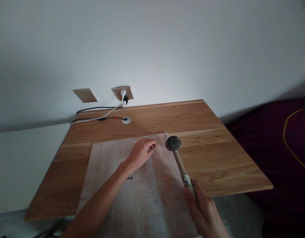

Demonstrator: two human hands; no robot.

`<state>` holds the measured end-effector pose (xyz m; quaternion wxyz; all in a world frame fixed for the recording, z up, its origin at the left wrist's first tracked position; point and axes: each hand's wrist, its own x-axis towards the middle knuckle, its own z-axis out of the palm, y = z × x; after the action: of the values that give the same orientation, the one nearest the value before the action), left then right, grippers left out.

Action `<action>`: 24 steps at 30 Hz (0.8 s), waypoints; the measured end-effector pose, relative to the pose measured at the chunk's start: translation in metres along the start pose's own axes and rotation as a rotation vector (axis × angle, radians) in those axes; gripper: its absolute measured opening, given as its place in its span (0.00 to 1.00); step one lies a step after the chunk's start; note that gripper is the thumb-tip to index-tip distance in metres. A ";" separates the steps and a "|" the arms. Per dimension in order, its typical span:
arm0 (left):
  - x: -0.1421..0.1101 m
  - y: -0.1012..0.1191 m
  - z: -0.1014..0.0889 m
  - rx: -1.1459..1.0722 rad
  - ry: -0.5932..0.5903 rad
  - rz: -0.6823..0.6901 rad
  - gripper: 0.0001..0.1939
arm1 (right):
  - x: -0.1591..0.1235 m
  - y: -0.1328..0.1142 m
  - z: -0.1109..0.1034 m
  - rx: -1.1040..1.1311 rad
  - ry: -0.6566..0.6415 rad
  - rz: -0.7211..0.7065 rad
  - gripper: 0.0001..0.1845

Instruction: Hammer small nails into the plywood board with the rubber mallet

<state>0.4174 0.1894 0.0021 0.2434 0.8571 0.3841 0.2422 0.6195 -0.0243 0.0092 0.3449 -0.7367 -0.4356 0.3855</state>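
Observation:
My right hand [204, 210] is wrapped round the handle of a rubber mallet [173, 144]. The mallet has a dark round head and a wooden shaft with a pale, worn grip, and its head is raised beside the board's far right corner. My left hand [142, 152] is closed in a pinch over the far right part of a whitish wooden board [152, 205]; what sits between its fingertips is too small to make out. Below my left wrist, a few small metal pieces [130, 177], perhaps nails, lie on the board. A row of several dark dots marks the board further left.
The board lies on a brown wooden tabletop [231, 158] against a white wall. Cables [100, 118] run from a wall socket [123, 93] and a round grommet [126, 120] to the left. A white panel [26, 165] is at left, dark purple fabric [266, 132] at right.

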 end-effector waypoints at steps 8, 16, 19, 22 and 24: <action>0.003 0.002 0.005 -0.008 0.009 -0.020 0.09 | 0.004 0.005 -0.001 -0.055 -0.030 -0.026 0.30; 0.000 -0.004 0.014 -0.106 0.056 -0.069 0.11 | 0.003 -0.004 0.001 -0.040 0.002 -0.081 0.28; 0.000 -0.007 0.018 -0.130 0.070 -0.075 0.13 | -0.002 -0.003 0.003 -0.072 0.031 -0.059 0.31; -0.001 -0.009 0.020 -0.177 0.085 -0.098 0.16 | -0.004 -0.005 0.006 -0.075 0.007 -0.058 0.32; -0.001 -0.008 0.020 -0.200 0.082 -0.121 0.19 | -0.004 -0.008 0.008 -0.055 -0.014 -0.091 0.30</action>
<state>0.4243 0.1892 -0.0179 0.3262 0.7930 0.4188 0.2989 0.6079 -0.0233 0.0137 0.3388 -0.7226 -0.4813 0.3625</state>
